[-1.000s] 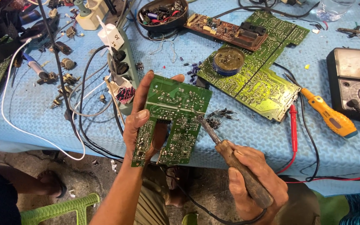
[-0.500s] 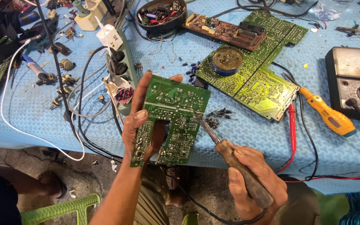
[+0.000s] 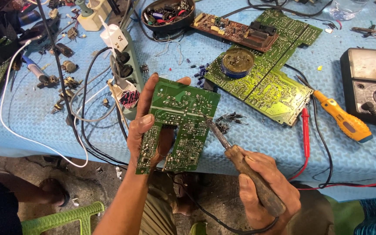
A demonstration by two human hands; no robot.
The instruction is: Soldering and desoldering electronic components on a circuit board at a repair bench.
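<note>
Left hand [image 3: 146,130] grips small green circuit board [image 3: 179,126] from behind, thumb over left edge, fingertips showing above top edge; palm mostly hidden. Board notched, solder side up, silver joints dense, held over blue table's [image 3: 31,126] front edge. Right hand [image 3: 264,187] closed around soldering iron [image 3: 240,161], worn wooden handle, metal tip touching board's right edge; cord cut off below. Beyond board: larger green circuit board [image 3: 266,82], round solder tin [image 3: 237,62] on it. Right of board: orange screwdriver [image 3: 342,117], analog multimeter [image 3: 370,85].

A blue-clothed bench [image 3: 31,126] carried a large green circuit board [image 3: 266,82], a multimeter [image 3: 370,85], an orange screwdriver [image 3: 342,117] and a power strip [image 3: 125,69].
</note>
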